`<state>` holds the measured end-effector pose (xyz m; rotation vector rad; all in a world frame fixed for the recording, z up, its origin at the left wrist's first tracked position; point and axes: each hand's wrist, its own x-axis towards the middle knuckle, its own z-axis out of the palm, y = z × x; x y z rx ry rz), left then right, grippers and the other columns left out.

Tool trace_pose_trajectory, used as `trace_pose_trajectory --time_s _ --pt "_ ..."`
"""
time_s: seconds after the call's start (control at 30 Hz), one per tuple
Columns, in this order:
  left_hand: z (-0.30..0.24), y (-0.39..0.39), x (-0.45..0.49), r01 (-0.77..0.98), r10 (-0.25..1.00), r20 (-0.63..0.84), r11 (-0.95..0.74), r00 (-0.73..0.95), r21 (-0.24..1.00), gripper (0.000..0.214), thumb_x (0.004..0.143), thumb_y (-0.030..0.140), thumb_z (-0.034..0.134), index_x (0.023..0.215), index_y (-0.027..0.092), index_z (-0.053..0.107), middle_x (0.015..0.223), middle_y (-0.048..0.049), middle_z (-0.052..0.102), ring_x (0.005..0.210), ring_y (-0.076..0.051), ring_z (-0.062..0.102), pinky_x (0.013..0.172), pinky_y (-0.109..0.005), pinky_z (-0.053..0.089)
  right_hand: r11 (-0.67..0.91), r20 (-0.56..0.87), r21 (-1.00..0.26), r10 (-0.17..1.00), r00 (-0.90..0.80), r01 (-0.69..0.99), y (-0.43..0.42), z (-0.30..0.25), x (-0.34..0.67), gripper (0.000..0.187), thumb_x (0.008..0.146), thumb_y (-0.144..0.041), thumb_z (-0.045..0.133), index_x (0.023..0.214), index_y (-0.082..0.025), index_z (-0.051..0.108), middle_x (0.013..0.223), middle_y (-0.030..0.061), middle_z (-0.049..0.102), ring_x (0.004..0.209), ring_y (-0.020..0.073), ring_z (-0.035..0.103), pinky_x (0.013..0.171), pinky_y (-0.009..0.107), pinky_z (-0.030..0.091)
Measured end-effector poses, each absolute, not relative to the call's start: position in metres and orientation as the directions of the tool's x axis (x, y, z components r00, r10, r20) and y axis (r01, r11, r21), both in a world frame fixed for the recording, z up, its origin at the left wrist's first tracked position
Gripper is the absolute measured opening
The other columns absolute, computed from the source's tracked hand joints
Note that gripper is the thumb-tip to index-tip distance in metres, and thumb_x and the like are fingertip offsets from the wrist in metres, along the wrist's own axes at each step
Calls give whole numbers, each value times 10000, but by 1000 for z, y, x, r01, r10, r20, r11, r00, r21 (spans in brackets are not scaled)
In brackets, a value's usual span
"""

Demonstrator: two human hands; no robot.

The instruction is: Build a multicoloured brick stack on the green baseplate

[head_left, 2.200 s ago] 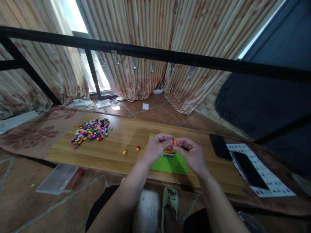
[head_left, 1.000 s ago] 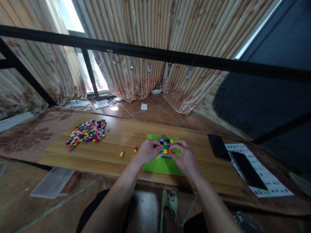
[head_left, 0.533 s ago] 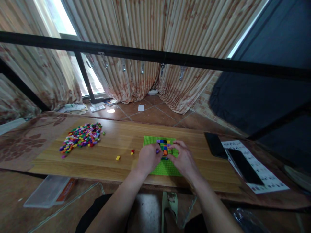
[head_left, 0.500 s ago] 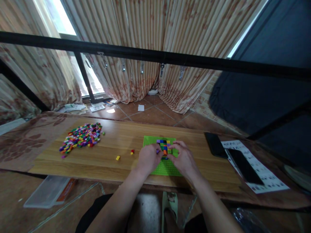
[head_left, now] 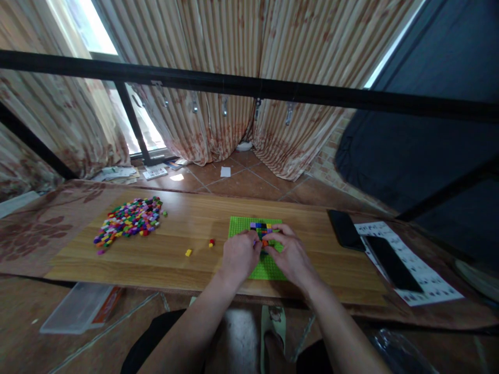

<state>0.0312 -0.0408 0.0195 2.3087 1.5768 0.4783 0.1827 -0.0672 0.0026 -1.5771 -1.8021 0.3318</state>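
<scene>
Two hands (head_left: 242, 254) partly hide the multicoloured brick block (head_left: 262, 226).

A long, flat wooden board (head_left: 156, 266) with a light brown top lies on a brown cloth (head_left: 39, 239) with flowers. Near its left end sits a big pile of tiny blocks (head_left: 130, 219) in lots of colours. A little green block (head_left: 165, 213) is just beside the pile. Nearer the middle are a yellow block (head_left: 188, 253) and a small red and yellow bit (head_left: 211, 242). Next comes a green bumpy plate (head_left: 271, 269), lying flat. Near the right end lies a flat black thing (head_left: 345, 229).
</scene>
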Motion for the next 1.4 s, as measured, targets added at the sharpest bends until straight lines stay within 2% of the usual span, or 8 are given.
trace_pose_trajectory --time_s 0.3,0.43,0.53,0.67,0.83,0.93,1.23,1.4 --pt "17 -37 27 710 946 75 -288 316 643 212 839 277 500 810 195 693 756 -43 690 696 -171 610 624 -268 370 265 412 -480 910 -52 836 -66 -2 181 174 778 -128 630 849 -246 736 1088 74 587 1028 242 559 889 399 485" --pt "15 -36 24 454 928 10 -192 374 870 211 808 206 473 699 168 649 616 -6 591 599 -120 520 584 -239 345 265 445 -572 895 22 776 -67 2 179 143 800 -187 633 857 -250 749 1047 67 619 984 229 580 879 405 487" --pt "19 -39 25 152 892 -162 106 422 983 193 807 237 474 666 159 579 561 23 520 479 -75 396 495 -217 282 254 448 -686 886 120 682 -68 6 175 141 820 -244 629 892 -255 749 1043 58 634 966 213 603 876 398 492" --pt "28 -44 23 -187 780 -311 473 543 861 258 758 401 622 738 158 538 570 56 460 413 -29 243 419 -202 130 287 468 -778 858 211 559 -72 9 164 172 848 -286 606 954 -259 738 1070 59 642 1018 202 605 917 388 482" --pt "32 -42 20 -380 781 -320 562 536 735 349 612 349 779 747 149 526 552 87 385 428 -8 219 417 -179 98 313 478 -796 850 222 518 -77 12 153 200 873 -295 579 1007 -270 725 1110 66 646 1062 208 594 935 398 478" --pt "30 -40 18 -372 794 -321 546 516 751 334 617 338 771 722 148 517 548 84 394 428 -7 224 416 -179 100 340 487 -766 861 148 545 -78 15 154 217 895 -284 549 1034 -268 715 1133 70 642 1082 204 588 959 397 465" --pt "32 -40 16 -101 788 -318 429 527 897 293 704 406 685 699 151 541 508 92 337 421 -23 201 435 -212 98 359 404 -741 913 -51 567 -78 20 178 161 865 -276 614 1000 -270 701 1105 41 613 1068 186 577 951 369 453" --pt "21 -40 23 70 882 -230 221 411 973 285 768 408 599 652 149 577 508 71 364 462 -52 278 464 -209 196 314 403 -650 914 -36 692 -75 12 184 105 833 -238 631 910 -261 698 1032 37 617 1017 209 571 921 404 461"
